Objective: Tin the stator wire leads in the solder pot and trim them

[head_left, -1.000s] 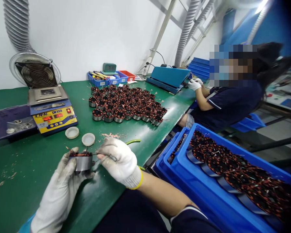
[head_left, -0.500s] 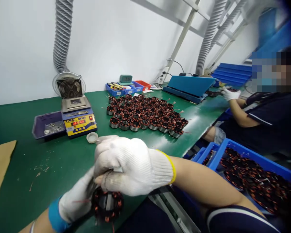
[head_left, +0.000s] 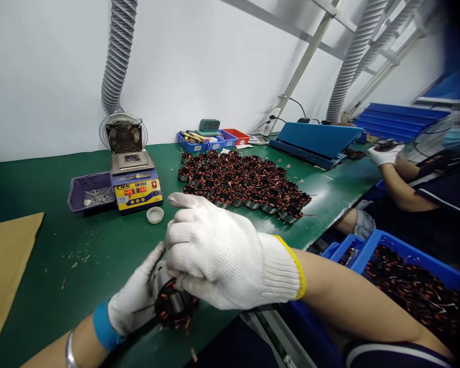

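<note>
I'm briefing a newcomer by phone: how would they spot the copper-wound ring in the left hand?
Start with the green table, then find the white-gloved left hand with a blue wristband. The copper-wound ring is in its grip, partly hidden by the right hand. Unlike the massed rings farther back, it is held alone.

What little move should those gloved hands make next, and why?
Probably a slight turn of the wound ring by the left hand, bringing the loose wires nearer the right hand: the left hand grips the ring, the right is at its upper edge, and the wires dangle below.
</note>
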`<state>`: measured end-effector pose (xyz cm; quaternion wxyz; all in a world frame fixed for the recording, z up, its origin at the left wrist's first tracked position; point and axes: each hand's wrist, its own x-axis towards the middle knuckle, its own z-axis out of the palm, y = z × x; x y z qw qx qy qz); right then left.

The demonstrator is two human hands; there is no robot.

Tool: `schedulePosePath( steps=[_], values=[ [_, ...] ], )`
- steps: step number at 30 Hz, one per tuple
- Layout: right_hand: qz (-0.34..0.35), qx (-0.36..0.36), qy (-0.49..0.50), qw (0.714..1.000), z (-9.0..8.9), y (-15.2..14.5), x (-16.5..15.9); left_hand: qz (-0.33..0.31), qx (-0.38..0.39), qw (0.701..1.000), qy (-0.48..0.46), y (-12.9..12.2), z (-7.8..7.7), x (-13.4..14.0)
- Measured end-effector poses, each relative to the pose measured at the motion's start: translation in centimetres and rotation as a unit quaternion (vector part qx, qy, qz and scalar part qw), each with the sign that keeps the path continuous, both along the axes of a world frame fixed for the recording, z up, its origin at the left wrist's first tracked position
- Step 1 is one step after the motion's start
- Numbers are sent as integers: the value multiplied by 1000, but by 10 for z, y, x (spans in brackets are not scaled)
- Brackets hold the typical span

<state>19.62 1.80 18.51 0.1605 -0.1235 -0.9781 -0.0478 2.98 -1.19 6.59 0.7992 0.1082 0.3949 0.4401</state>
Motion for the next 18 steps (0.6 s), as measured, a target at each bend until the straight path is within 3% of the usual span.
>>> schedulePosePath(
  steps=[2,4,8,9,10,14,15,18],
  values=[
    [-10,7,0,1000,-2,1,4,-57,27,998,-31,-2,3,-2],
    [-27,26,16,999,-1,1,7,-54,69,994,-62,1,7,-8],
    [-26,38,41,998,2,4,5,133,53,987,-75,14,8,-14],
    [-22,33,40,998,1,5,4,146,44,986,-70,16,5,-13],
    [-18,26,39,999,-1,7,3,127,39,989,-65,15,2,-11],
    [-33,-20,69,997,-16,17,6,-52,44,995,-71,7,-4,-2],
    [-35,-34,88,995,-20,19,9,-69,43,994,-75,7,-3,-3],
    [-37,-65,136,988,-29,21,17,7,34,997,-65,13,5,-13]
  ],
)
